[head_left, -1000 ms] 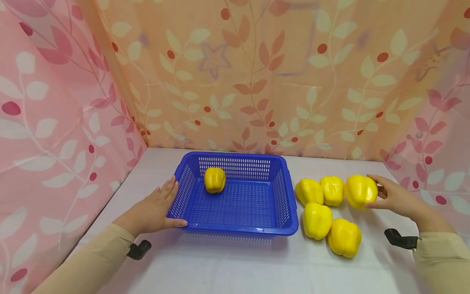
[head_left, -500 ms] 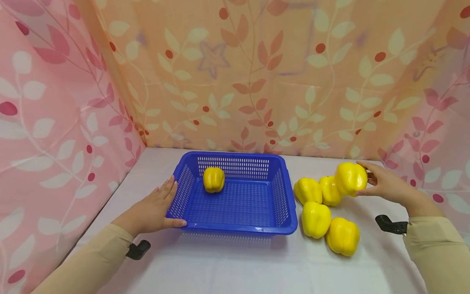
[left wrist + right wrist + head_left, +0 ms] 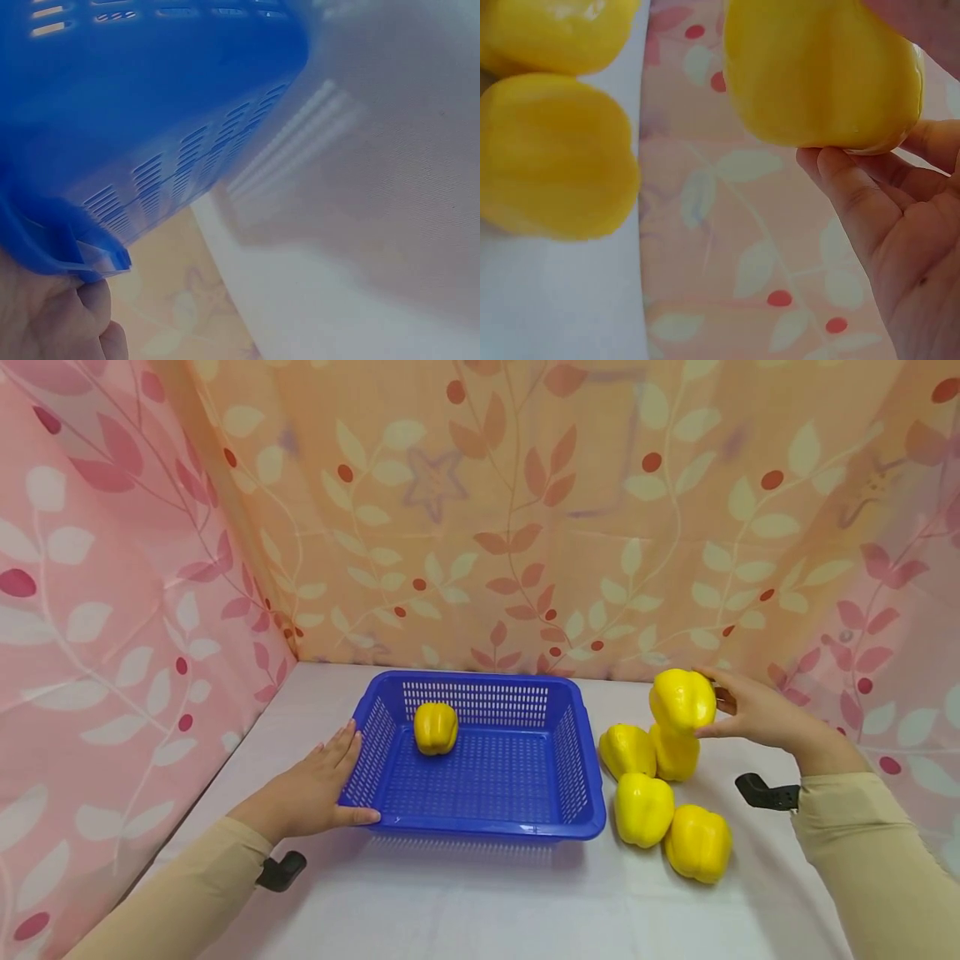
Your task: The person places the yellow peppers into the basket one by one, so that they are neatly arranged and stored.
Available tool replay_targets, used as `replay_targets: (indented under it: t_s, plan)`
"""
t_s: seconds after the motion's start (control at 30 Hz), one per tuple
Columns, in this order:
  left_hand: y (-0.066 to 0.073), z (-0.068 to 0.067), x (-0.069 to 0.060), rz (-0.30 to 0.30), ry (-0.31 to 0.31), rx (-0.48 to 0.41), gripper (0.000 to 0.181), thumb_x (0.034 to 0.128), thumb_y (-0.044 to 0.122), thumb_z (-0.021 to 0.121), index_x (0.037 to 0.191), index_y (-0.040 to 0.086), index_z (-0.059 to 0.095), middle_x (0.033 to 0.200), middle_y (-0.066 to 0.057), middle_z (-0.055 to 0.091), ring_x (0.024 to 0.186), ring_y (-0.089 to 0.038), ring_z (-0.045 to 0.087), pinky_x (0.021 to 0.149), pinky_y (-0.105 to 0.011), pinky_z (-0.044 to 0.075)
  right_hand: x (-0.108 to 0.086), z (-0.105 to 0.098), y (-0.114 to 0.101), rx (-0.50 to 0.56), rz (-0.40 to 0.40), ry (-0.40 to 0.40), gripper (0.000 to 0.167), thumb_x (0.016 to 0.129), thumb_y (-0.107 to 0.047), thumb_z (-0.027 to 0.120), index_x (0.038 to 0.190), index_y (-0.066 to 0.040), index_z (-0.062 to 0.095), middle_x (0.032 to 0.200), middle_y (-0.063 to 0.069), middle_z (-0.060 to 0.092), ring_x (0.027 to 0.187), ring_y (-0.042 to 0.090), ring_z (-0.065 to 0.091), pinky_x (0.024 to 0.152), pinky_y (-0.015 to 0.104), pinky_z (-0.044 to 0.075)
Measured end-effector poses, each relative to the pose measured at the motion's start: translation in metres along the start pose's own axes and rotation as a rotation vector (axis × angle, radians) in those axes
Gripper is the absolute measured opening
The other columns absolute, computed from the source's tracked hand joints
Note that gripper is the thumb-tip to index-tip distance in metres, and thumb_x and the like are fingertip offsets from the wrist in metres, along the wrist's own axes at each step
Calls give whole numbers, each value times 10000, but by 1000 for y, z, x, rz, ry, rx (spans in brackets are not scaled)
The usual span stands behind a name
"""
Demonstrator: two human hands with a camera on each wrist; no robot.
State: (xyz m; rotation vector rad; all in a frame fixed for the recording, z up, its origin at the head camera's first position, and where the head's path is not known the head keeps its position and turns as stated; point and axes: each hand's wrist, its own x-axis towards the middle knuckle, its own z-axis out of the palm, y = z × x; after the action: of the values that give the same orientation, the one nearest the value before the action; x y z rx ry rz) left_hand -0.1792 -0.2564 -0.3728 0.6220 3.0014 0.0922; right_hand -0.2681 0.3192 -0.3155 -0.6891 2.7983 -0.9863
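My right hand (image 3: 757, 714) holds a yellow bell pepper (image 3: 681, 700) between thumb and fingers, lifted above the table. In the right wrist view the fingertips press against this bell pepper (image 3: 821, 75). Partly covered by it in the head view is another bell pepper (image 3: 677, 756). My left hand (image 3: 303, 793) rests against the left end of a blue plastic basket (image 3: 480, 829), fingers extended along the side and thumb by the front corner. Inside the basket, toward the back left, sits one bell pepper (image 3: 436, 728). The left wrist view shows the basket's slotted outer wall (image 3: 150, 112).
Three more yellow bell peppers, a back one (image 3: 627, 752), a middle one (image 3: 643, 810) and a front one (image 3: 699, 843), lie right of the basket on the white tabletop (image 3: 450, 902). A patterned curtain (image 3: 450, 527) hangs behind and at both sides.
My right hand has raised the bell pepper and carried it left, over another bell pepper at the back. The left hand and the basket have stayed in place.
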Motion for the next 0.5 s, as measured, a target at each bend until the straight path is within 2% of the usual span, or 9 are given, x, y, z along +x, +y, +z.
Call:
replay_targets:
  t_s: [0.1,0.17,0.33,0.4,0.5]
  plan:
    - [1,-1,-1,-2,-4,-5,1200,667,828,402,1429,-62,143,1509,-222,39,1377,-376,80,1076,-539,159,6,0,-9,7,-18,1,916,725,-182,776,1434,-20,218,1395,176,328,1225,373,381,958,172,330]
    - [2,-2,-2,-3,-5,-12,1195,673,821,412,1429,-63,142,1508,-225,36,1377,-378,78,1077,-539,157,10,0,-14,9,-22,1,910,725,-175,776,1437,-41,225,1408,158,318,1233,356,376,964,171,320]
    - [3,-3,-2,-3,-4,-19,1184,683,809,428,1429,-65,142,1507,-228,34,1376,-381,76,1078,-539,156,19,1,-24,27,-43,-14,908,728,-173,773,1446,-81,224,1418,127,309,1243,338,371,921,70,308]
    - [3,-3,-2,-2,-4,-15,1185,681,811,425,1429,-64,143,1507,-228,36,1376,-380,76,1078,-539,157,22,2,-28,31,-60,-24,906,730,-167,770,1447,-83,222,1410,131,311,1247,347,365,956,135,333]
    - [3,-3,-1,0,-4,-14,1185,683,811,423,1429,-64,139,1508,-226,34,1378,-377,73,1079,-538,155,28,3,-36,34,-74,-28,910,722,-156,776,1440,-56,226,1401,149,314,1253,360,358,995,295,324]
